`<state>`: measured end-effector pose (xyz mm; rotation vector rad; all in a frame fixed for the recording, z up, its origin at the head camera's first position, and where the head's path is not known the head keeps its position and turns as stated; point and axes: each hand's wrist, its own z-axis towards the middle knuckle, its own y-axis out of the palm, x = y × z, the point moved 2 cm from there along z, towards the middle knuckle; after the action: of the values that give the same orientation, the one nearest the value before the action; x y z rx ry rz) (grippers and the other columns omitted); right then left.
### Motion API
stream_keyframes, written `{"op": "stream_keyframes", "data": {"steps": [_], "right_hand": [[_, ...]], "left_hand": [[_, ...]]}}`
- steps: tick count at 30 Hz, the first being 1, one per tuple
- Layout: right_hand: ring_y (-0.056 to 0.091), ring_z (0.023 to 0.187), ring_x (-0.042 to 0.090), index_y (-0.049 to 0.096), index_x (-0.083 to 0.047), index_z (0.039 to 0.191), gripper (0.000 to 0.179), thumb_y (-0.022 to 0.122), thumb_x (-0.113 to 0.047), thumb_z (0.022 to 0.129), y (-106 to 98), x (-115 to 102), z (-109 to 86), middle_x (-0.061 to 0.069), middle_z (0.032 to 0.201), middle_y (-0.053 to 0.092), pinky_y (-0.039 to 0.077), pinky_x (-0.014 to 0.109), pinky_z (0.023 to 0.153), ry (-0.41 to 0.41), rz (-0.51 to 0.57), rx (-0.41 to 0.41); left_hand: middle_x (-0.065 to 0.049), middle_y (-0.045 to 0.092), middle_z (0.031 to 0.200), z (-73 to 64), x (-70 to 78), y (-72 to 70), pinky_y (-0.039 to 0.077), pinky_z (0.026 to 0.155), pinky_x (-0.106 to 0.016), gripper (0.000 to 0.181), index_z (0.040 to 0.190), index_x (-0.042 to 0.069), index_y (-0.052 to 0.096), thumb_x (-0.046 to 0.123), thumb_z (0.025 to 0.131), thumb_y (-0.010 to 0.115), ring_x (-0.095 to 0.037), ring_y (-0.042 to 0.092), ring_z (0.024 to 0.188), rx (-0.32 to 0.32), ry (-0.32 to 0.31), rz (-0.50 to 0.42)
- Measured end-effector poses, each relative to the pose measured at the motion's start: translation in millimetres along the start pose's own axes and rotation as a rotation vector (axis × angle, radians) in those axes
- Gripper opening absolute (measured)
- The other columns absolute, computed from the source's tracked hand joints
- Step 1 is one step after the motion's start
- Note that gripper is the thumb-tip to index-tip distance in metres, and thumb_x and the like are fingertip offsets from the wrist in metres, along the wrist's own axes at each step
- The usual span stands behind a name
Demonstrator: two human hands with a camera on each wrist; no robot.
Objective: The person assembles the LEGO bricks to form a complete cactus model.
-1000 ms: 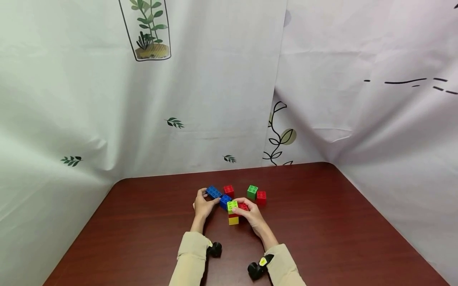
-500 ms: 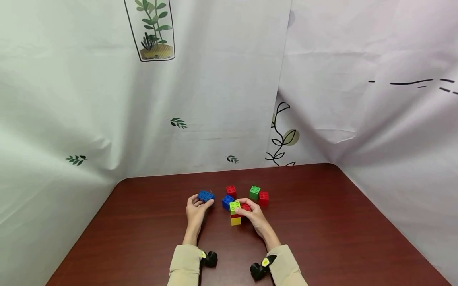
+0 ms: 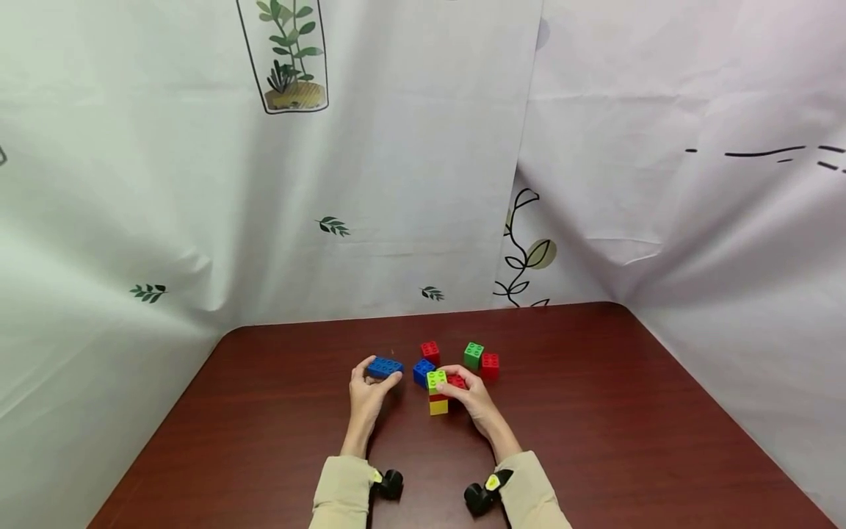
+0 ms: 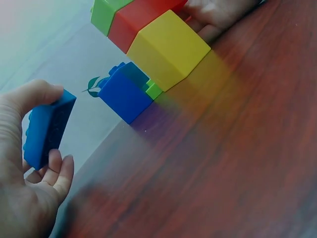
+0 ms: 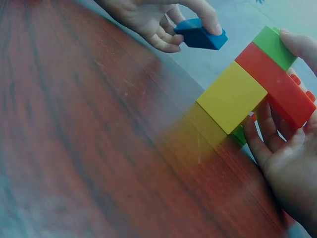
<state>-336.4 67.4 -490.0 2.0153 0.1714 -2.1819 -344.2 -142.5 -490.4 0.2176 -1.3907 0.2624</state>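
Observation:
Between thumb and fingertips, my left hand (image 3: 367, 400) pinches a long, thin blue toy building brick (image 3: 385, 367); the left wrist view shows that brick (image 4: 50, 130) tilted and raised off the tabletop. My right hand (image 3: 477, 405) holds a small stack of bricks: a yellow brick (image 5: 232, 97) at the bottom, a longer red brick (image 5: 277, 84) across it, and a lime green brick (image 3: 436, 379) on top. The thumb rests at the lime brick, with other fingers under the red brick's overhanging end. Just behind the stack sits a thicker blue brick (image 3: 423, 373).
A red brick (image 3: 430, 352) lies behind the blue one. Farther right, a green brick (image 3: 473, 355) stands beside another red brick (image 3: 490, 366). The dark wooden table (image 3: 277, 411) ends at a pale printed cloth (image 3: 396, 147) hung behind it.
My left hand has taken the long blue brick away from the other bricks, drawing it left and nearer, and has turned it more crosswise. The right hand keeps its hold on the stack.

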Motion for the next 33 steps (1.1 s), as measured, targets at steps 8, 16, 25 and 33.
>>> {"op": "stream_keyframes", "data": {"steps": [8, 16, 25, 33], "right_hand": [[0.060, 0.085, 0.008, 0.058, 0.003, 0.121, 0.037, 0.067, -0.014, 0.089, -2, -1, 0.0, -0.008, 0.093, 0.064, 0.050, 0.020, 0.080, -0.018, 0.010, 0.005], [0.060, 0.088, 0.011, 0.058, 0.001, 0.121, 0.038, 0.068, -0.016, 0.090, -1, 1, 0.2, -0.005, 0.096, 0.065, 0.050, 0.023, 0.084, 0.002, 0.009, -0.009], [0.061, 0.086, 0.008, 0.057, 0.003, 0.122, 0.039, 0.067, -0.016, 0.090, -1, -2, 1.1, -0.009, 0.095, 0.065, 0.050, 0.020, 0.082, -0.027, 0.022, -0.018], [0.063, 0.087, 0.006, 0.055, 0.004, 0.125, 0.039, 0.065, -0.012, 0.092, -1, -1, -1.4, -0.008, 0.099, 0.066, 0.051, 0.019, 0.083, -0.005, 0.047, -0.037]], "left_hand": [[-0.022, 0.042, 0.126, -3.9, 0.9, 6.5, 0.048, 0.079, -0.022, 0.067, 0.124, -0.003, 0.040, 0.007, 0.073, 0.081, -0.031, 0.052, 0.106, 0.077, 0.098, 0.075], [-0.021, 0.051, 0.111, -7.1, 2.8, 6.5, 0.047, 0.076, -0.025, 0.071, 0.116, 0.006, 0.030, 0.009, 0.070, 0.085, -0.029, 0.054, 0.097, 0.098, 0.110, 0.088], [-0.017, 0.062, 0.101, -16.3, 11.2, 16.3, 0.052, 0.069, -0.022, 0.054, 0.108, 0.002, 0.054, 0.017, 0.070, 0.089, -0.021, 0.055, 0.090, 0.011, 0.163, 0.110], [-0.014, 0.060, 0.091, -25.6, 19.6, 25.0, 0.051, 0.063, -0.022, 0.050, 0.099, 0.003, 0.051, 0.019, 0.070, 0.088, -0.014, 0.055, 0.078, -0.050, 0.163, 0.097]]}}
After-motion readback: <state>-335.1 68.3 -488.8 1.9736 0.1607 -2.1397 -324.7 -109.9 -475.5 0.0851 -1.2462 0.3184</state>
